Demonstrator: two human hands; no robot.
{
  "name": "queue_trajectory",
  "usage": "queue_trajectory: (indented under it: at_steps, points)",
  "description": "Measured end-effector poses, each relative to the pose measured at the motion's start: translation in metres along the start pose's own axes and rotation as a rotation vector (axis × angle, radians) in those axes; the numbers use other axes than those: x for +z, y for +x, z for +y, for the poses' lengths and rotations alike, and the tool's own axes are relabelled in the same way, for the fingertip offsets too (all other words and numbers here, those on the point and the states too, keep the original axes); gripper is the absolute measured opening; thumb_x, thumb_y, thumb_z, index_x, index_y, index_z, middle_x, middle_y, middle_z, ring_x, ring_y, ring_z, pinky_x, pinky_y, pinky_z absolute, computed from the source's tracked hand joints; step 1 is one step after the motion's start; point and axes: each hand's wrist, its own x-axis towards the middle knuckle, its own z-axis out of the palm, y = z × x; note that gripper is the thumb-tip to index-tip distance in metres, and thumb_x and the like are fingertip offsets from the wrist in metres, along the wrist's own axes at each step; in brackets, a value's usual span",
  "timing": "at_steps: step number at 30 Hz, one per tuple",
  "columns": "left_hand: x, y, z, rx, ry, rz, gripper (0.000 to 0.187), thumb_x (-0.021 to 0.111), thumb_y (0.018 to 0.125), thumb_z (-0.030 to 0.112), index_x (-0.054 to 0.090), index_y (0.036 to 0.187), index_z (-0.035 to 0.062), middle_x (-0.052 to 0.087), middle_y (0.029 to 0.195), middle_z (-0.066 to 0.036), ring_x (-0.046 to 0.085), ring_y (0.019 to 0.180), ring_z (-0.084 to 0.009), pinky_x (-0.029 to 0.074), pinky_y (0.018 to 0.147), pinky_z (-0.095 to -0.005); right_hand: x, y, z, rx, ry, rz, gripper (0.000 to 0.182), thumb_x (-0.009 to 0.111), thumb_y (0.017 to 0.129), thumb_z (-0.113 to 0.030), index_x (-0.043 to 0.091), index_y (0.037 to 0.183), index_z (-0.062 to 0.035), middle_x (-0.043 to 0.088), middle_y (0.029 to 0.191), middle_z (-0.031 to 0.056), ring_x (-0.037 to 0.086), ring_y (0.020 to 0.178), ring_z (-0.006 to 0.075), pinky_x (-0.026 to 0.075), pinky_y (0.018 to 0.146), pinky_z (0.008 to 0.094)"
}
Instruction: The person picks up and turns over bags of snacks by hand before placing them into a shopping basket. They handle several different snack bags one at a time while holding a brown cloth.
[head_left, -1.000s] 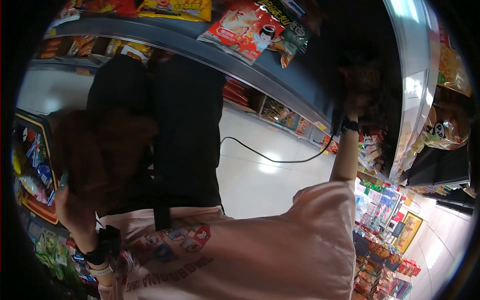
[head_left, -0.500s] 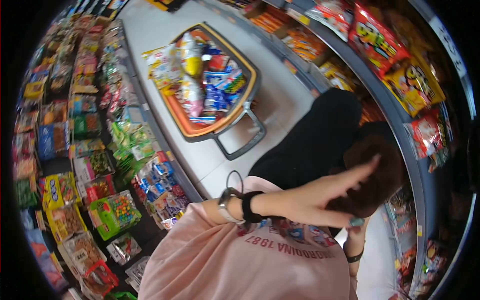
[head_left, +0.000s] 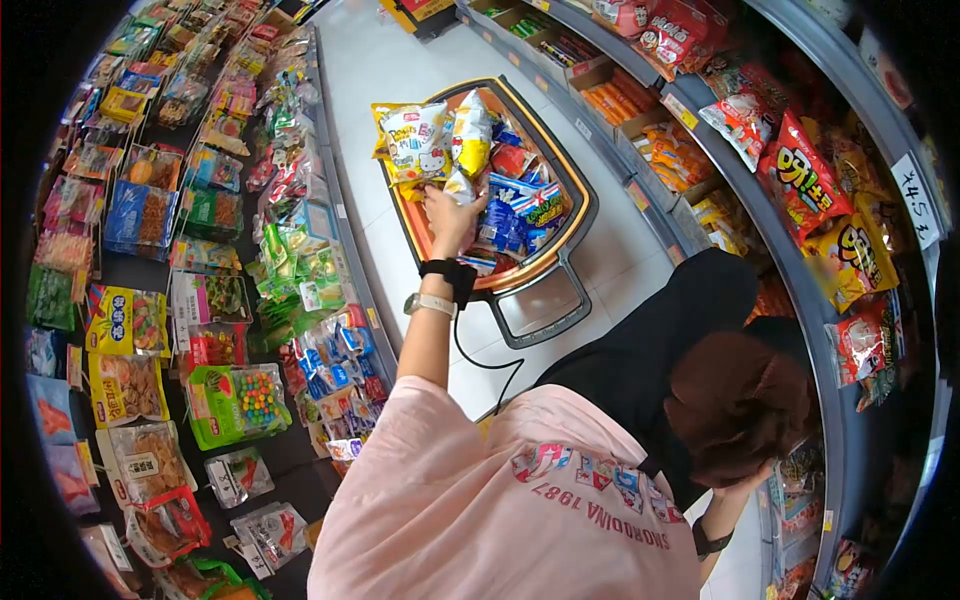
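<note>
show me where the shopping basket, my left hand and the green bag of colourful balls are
Shopping basket [head_left: 588, 205], head view: on its rim, picture-right side
Left hand [head_left: 454, 218], head view: on the back of the hand
Green bag [head_left: 238, 405], head view: middle of its front

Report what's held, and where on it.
Left hand touches packets in the basket; hold can't be told. Right hand meets the brown bundle at its lower edge; grip unclear.
</note>
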Motion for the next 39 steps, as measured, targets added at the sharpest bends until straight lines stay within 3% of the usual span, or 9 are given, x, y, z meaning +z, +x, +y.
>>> queue_trajectory:
  at_steps: [7,13,17,22,29,30,33,35,39]
  points:
    - [-0.014,0.000,-0.031,0.108,-0.098,-0.002,0.068,0.068,0.055,0.020,0.035,0.108,-0.0040,0.054,0.091,-0.021,0.053,0.086,-0.0325,0.042,0.074,-0.0351,0.000,0.000,0.005,0.052,-0.066,0.003,0.055,0.051,0.073,-0.029,0.031,0.120,-0.0070,0.042,0.114,0.0125,0.042,0.105,0.0272,0.036,0.087,0.0390]
    - [-0.099,-0.089,0.063,0.212,-0.842,-0.334,0.052,0.062,0.062,0.006,0.039,0.108,0.0014,0.051,0.097,-0.009,0.050,0.088,-0.0164,0.041,0.074,-0.0273,0.001,0.001,0.031,0.254,-0.238,0.145,0.055,0.054,0.072,-0.024,0.031,0.119,-0.0074,0.043,0.113,0.0113,0.042,0.104,0.0269,0.036,0.087,0.0394]
    - [-0.097,-0.164,0.119,0.331,-0.830,-0.521,0.060,0.063,0.065,0.008,0.031,0.116,0.0025,0.049,0.101,-0.008,0.047,0.093,-0.0162,0.039,0.078,-0.0270,0.070,0.038,0.071,0.181,-0.366,0.309,0.058,0.055,0.071,-0.017,0.028,0.121,-0.0051,0.035,0.120,0.0111,0.037,0.109,0.0274,0.030,0.091,0.0396]
    - [-0.077,-0.225,0.178,0.586,-0.906,-0.505,0.065,0.060,0.064,0.008,0.024,0.118,0.0013,0.052,0.096,-0.019,0.053,0.090,-0.0284,0.040,0.075,-0.0304,0.091,0.071,0.079,-0.268,-1.371,-0.255,0.069,0.058,0.070,-0.010,0.017,0.125,-0.0022,0.026,0.125,0.0123,0.027,0.116,0.0233,0.024,0.095,0.0368]
    - [-0.103,-0.243,0.191,0.665,-0.952,-1.069,0.063,0.063,0.062,0.013,0.031,0.115,0.0006,0.053,0.098,-0.014,0.053,0.091,-0.0204,0.039,0.079,-0.0291,0.094,0.090,0.000,-0.349,-0.467,0.361,0.057,0.050,0.077,-0.034,0.029,0.120,-0.0022,0.040,0.116,0.0108,0.040,0.106,0.0197,0.030,0.091,0.0313]
    - [-0.107,-0.249,0.183,0.276,-1.157,-1.259,0.062,0.063,0.062,0.012,0.032,0.115,-0.0003,0.048,0.108,-0.010,0.047,0.099,-0.0174,0.035,0.084,-0.0284,0.103,0.088,-0.015,-0.187,-0.141,0.330,0.052,0.043,0.079,-0.040,0.037,0.115,-0.0031,0.044,0.112,0.0087,0.043,0.102,0.0186,0.033,0.087,0.0293]
    - [-0.097,-0.248,0.165,-0.003,-1.557,-1.403,0.067,0.065,0.061,0.007,0.030,0.117,-0.0001,0.043,0.112,-0.009,0.043,0.102,-0.0172,0.033,0.088,-0.0306,0.101,0.088,-0.024,-0.142,-0.234,0.168,0.056,0.042,0.078,-0.045,0.037,0.116,-0.0034,0.044,0.113,0.0093,0.043,0.103,0.0212,0.033,0.088,0.0302]
    - [-0.074,-0.246,0.161,0.530,-1.104,-1.035,0.072,0.067,0.060,0.008,0.027,0.119,-0.0007,0.042,0.113,-0.009,0.044,0.101,-0.0176,0.035,0.087,-0.0315,0.101,0.085,-0.016,-0.098,-0.311,0.186,0.058,0.041,0.079,-0.043,0.030,0.120,-0.0039,0.037,0.120,0.0099,0.037,0.109,0.0219,0.027,0.094,0.0321]
    - [-0.074,-0.228,0.182,0.151,-1.319,-1.309,0.080,0.072,0.053,0.011,0.029,0.119,-0.0012,0.043,0.112,-0.008,0.045,0.099,-0.0155,0.037,0.085,-0.0281,0.099,0.081,-0.006,-0.003,-0.254,0.216,0.057,0.040,0.081,-0.042,0.028,0.122,-0.0040,0.036,0.122,0.0094,0.036,0.110,0.0212,0.024,0.095,0.0323]
